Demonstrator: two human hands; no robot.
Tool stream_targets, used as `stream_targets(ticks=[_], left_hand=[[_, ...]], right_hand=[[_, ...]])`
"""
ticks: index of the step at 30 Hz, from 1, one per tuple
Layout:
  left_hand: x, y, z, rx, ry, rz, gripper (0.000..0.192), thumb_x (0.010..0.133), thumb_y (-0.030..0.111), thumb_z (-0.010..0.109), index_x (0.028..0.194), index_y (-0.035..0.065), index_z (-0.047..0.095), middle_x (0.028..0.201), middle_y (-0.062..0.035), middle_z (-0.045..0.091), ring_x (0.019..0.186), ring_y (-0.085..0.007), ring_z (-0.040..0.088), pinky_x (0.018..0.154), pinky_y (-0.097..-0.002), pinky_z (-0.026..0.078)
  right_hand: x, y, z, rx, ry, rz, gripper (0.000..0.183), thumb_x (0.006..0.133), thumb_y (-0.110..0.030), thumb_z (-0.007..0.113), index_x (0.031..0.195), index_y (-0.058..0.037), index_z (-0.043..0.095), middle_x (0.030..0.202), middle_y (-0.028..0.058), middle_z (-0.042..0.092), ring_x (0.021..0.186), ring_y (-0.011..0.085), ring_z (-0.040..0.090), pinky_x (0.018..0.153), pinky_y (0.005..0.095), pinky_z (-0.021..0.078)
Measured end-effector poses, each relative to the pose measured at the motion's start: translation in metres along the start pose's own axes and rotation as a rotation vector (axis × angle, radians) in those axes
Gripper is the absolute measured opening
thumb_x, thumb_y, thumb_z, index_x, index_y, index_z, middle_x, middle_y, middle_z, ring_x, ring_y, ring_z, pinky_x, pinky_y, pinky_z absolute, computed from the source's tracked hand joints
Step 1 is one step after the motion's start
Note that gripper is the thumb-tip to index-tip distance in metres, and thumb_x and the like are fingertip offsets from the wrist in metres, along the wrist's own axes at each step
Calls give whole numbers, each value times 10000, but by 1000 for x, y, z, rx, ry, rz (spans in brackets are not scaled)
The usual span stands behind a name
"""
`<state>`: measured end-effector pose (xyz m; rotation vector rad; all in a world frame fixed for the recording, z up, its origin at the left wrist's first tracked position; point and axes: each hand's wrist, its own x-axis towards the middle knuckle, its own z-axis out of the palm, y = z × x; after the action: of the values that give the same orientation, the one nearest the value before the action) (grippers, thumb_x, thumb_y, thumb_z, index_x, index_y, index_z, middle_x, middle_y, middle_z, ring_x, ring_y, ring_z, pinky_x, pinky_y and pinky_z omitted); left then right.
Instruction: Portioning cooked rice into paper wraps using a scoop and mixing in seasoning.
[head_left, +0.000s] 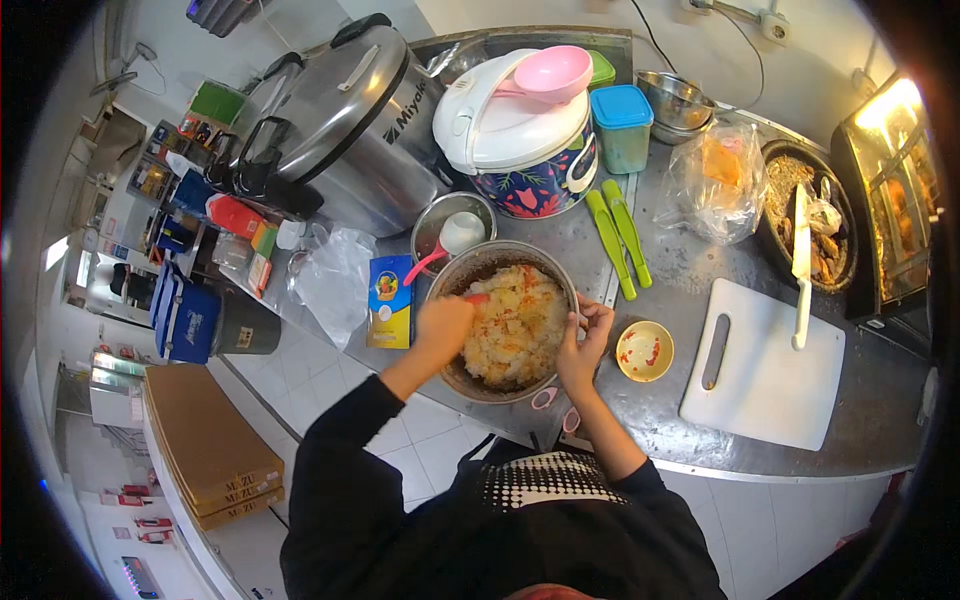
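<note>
My left hand is closed on a red utensil, most of it hidden by my fingers and the food. It is over a round metal pot of cooked rice mixed with orange-red bits. On the pot's opposite side, my right hand grips the rim. Just beyond the right hand is a small cream bowl with red smears inside. Behind the pot stands a steel bowl holding a white cup-shaped ladle with a pink handle. A blue and yellow packet lies left of the pot.
At the back are a large steel pressure cooker and a floral rice cooker with a pink scoop on top. Green tongs lie behind my right hand. A knife overlaps a white cutting board; scissors are by the front edge.
</note>
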<state>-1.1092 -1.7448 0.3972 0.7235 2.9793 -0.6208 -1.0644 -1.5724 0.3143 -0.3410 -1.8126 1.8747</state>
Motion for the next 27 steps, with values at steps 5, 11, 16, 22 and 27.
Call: stream_targets(ticks=[5,11,16,22,27], left_hand=[[-21,27,6,-19,102,176,222,706,128,502,890,17,555,615,-107,577,520,-213,593,436,-351,462],[0,-9,-26,-344,-110,-19,203,705,133,508,848,-1,560,640,-153,585,534,-308,585,469,-379,467],[18,-10,56,-242,-49,-258,144,744,160,485,801,82,592,701,-119,594,672,-270,601,552,-391,464],[40,3,41,-506,-167,348,310,743,237,480,1045,212,548,795,-36,602,682,-224,605,558,-360,476],[25,-21,-17,-271,-19,621,363,704,209,518,1066,199,533,707,-8,553,596,-191,587,484,-325,460]], right_hand=[[3,-2,3,22,-9,-14,171,800,38,444,882,-49,321,996,161,504,935,187,502,782,283,391],[6,6,-3,-63,-6,-48,174,798,46,440,910,-33,333,1026,184,515,942,187,511,824,287,380],[4,-2,-1,-3,-79,-37,184,797,51,437,939,-15,341,1032,191,525,961,195,517,854,277,358],[2,1,1,-172,-65,0,194,804,45,436,947,-20,323,1042,196,526,956,192,522,853,261,348],[2,12,-1,-130,24,-34,208,814,42,425,953,-44,296,1065,189,519,964,176,513,804,261,362]])
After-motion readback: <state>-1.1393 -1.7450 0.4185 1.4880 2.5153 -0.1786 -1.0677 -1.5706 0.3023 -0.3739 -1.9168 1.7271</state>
